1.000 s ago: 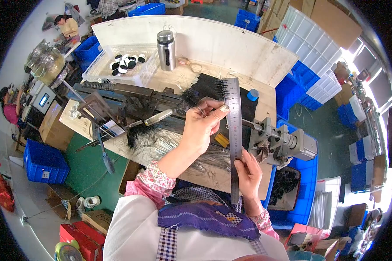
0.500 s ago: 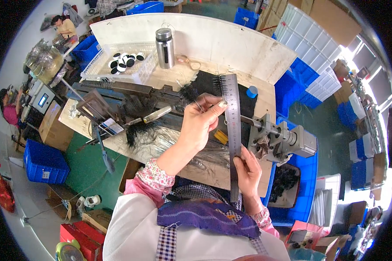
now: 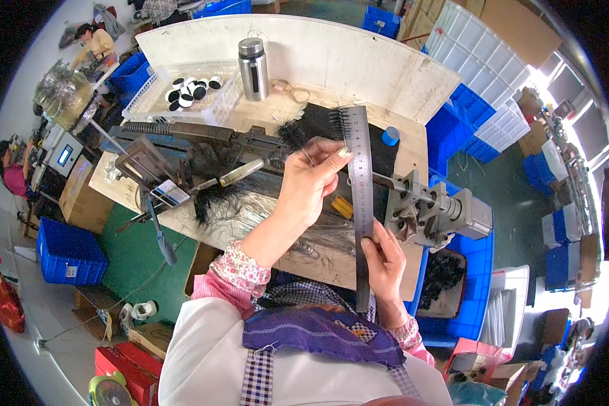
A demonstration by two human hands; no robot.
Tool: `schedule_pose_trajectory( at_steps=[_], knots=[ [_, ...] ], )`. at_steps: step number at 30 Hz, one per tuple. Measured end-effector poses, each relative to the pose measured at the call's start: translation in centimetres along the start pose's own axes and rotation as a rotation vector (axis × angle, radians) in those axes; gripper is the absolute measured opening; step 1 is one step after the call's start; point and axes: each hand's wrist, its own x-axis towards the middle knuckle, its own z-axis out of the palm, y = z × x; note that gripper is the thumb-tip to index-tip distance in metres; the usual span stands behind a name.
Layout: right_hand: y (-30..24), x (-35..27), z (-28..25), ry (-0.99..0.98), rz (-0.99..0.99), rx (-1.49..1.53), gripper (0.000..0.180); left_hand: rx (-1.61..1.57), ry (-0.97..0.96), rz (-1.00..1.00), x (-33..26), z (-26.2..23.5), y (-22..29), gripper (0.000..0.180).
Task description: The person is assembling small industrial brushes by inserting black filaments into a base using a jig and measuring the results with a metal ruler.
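My right hand (image 3: 384, 260) grips the lower part of a long steel ruler (image 3: 361, 196), which stands nearly upright across the bench with its scale facing me. My left hand (image 3: 311, 183) is closed in a pinch by the ruler's left edge, thumb tip against it. From that pinch a narrow black-bristled brush (image 3: 337, 123) extends along the ruler's top end, its bristles pointing sideways; the stem is mostly hidden by my fingers. Just left of these fingers shows a fuzzy black bristle tuft (image 3: 291, 134); whether I hold it too is unclear.
A metal clamp machine (image 3: 433, 206) with a rod stands at the right. Behind are a steel flask (image 3: 253, 71), a white basket (image 3: 213, 111) of black-and-white round pieces and a blue cap (image 3: 390, 136). Loose bristles (image 3: 216, 203) and a yellow-handled tool (image 3: 342, 207) lie on the bench.
The view has shifted slightly. Ruler and brush stay together, tilted a little more to the left at the top; both hands keep their hold.
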Motion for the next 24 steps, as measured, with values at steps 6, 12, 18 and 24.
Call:
schedule_pose_trajectory(
  at_steps=[6,12,18,24],
  knots=[
    [0.10,0.01,0.16,-0.001,0.005,0.007,0.039,-0.003,0.004,0.000,0.21,-0.13,-0.23,0.012],
    [0.35,0.09,0.24,-0.011,0.015,0.017,0.038,-0.008,0.014,-0.003,0.38,-0.26,-0.39,0.011],
    [0.71,0.26,0.27,-0.021,0.018,0.020,0.038,-0.008,0.016,-0.013,0.62,-0.44,-0.57,0.011],
    [0.84,0.22,0.18,-0.020,0.024,-0.012,0.040,-0.007,0.017,-0.011,0.65,-0.40,-0.64,0.012]
  ],
)
